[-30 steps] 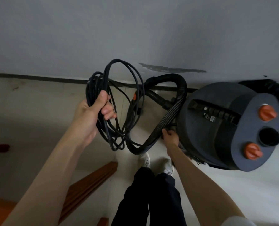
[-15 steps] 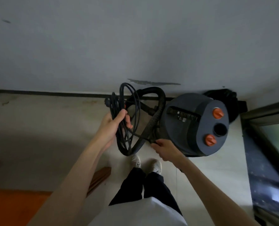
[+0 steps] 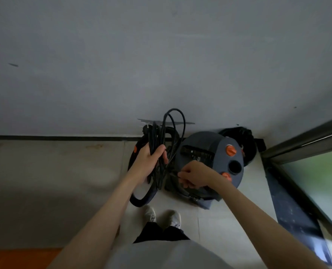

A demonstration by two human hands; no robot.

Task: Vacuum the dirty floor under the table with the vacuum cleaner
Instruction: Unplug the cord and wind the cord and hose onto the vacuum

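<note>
A dark grey drum vacuum cleaner (image 3: 204, 144) with orange knobs stands on the pale floor by the wall. My left hand (image 3: 149, 160) grips a coiled bundle of black power cord (image 3: 172, 121), held upright just left of the drum. My right hand (image 3: 194, 174) is over the drum's front, fingers curled, pinching a strand of the cord near the bundle. The black ribbed hose (image 3: 141, 200) loops on the floor below my left hand. My two white shoes (image 3: 161, 216) stand just in front of the vacuum.
A grey wall (image 3: 161, 65) with a dark baseboard (image 3: 54, 137) runs behind the vacuum. A glass door with a dark frame (image 3: 301, 144) is at the right. A black bag-like object (image 3: 238, 133) sits in the corner. An orange surface (image 3: 15, 257) shows at bottom left.
The view has pulled back and up from the vacuum. My left hand has carried the cord bundle closer to the drum. My right hand has risen from the hose to the cord beside the drum.
</note>
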